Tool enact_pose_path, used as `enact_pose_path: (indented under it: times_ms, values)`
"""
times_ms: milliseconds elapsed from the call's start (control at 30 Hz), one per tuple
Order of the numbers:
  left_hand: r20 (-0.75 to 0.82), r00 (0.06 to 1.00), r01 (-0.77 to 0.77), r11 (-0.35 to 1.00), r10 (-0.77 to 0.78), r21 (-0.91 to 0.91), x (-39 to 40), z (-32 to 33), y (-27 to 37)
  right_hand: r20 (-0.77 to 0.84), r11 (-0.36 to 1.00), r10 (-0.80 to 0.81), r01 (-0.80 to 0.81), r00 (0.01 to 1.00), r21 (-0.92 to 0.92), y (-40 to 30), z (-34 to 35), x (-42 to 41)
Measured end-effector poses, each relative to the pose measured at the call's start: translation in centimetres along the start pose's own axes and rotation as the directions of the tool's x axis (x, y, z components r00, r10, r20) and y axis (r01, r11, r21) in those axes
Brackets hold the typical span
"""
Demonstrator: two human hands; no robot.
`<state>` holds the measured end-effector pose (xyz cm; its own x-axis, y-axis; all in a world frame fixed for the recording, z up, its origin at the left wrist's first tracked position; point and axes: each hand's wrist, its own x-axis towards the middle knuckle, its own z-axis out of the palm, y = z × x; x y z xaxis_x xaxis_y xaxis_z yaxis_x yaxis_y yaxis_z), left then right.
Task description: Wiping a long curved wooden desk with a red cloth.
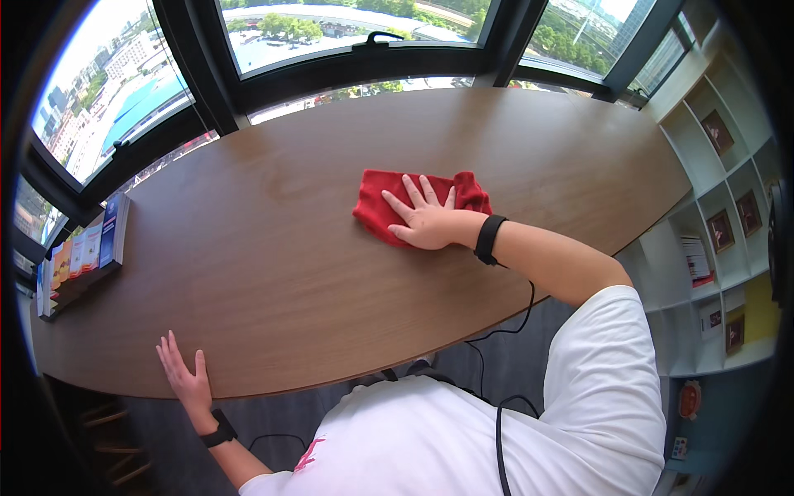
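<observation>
A red cloth (378,201), bunched at its right end, lies on the brown wooden table (267,248). My right hand (428,217) presses flat on it with spread fingers, palm down; the cloth's middle is hidden under the hand. Near the table's front edge at the lower left, my left hand (186,378) rests with its fingers apart and nothing in it. Each wrist wears a black band.
A row of books (93,248) stands at the table's left end. Windows with dark frames (366,65) run behind the table. White shelves (713,180) with framed pictures stand at the right. A black cable (505,332) hangs by the front edge.
</observation>
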<state>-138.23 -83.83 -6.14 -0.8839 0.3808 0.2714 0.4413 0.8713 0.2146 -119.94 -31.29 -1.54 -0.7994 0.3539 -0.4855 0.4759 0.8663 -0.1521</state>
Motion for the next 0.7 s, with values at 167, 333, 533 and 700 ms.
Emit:
enact_pose_path:
  times_ms: [167, 333, 533, 700]
  values:
    - [0.005, 1.0, 0.006, 1.0, -0.006, -0.022, 0.2, 0.3, -0.1, 0.081, 0.972, -0.214, 0.22, 0.974, -0.08, -3.3, 2.7, -5.9]
    - [-0.02, 1.0, -0.006, 1.0, 0.006, -0.008, 0.1, -0.1, 0.2, -0.049, 0.998, -0.03, 0.028, 0.998, -0.048, 3.1, 1.0, -4.2]
    - [-0.023, 0.999, -0.036, 0.999, 0.036, -0.013, 0.4, 0.4, -0.3, -0.295, 0.884, -0.017, 0.152, 0.955, 0.442, 7.3, -2.9, -4.6]
    - [-0.025, 0.999, -0.041, 0.999, 0.041, 0.002, 0.2, 0.3, -0.4, -0.353, 0.325, 0.298, 0.253, 0.887, 0.911, 5.7, -5.6, -10.9]
